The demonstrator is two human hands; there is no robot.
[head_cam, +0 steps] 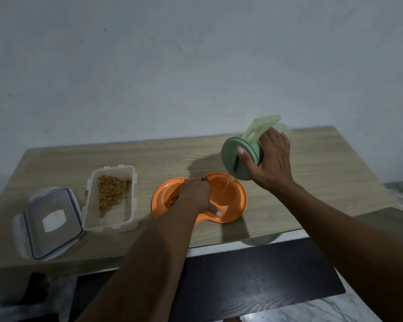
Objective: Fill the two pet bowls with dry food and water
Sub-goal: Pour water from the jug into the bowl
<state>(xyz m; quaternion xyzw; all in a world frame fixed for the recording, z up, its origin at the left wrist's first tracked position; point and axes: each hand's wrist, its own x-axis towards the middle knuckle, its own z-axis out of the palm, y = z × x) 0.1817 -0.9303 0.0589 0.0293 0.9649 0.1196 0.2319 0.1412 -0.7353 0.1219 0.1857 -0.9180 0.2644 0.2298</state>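
An orange double pet bowl [239,206] sits in the middle of the wooden table [323,182]. Its left well holds a little brown dry food [174,199], partly hidden by my arm. My left hand [197,194] grips the ridge between the two wells, thumb on the near rim. My right hand [271,162] holds a pale green jug [257,133] tipped toward the bowl, thumb on its darker green lid [230,154]. A thin stream of water [227,185] runs from the jug into the right well.
A clear plastic container [109,198] with brown dry food stands open left of the bowl. Its blue-trimmed lid [50,223] lies at the table's near left edge. A dark wooden surface [254,275] lies in front of the table. A grey wall stands behind.
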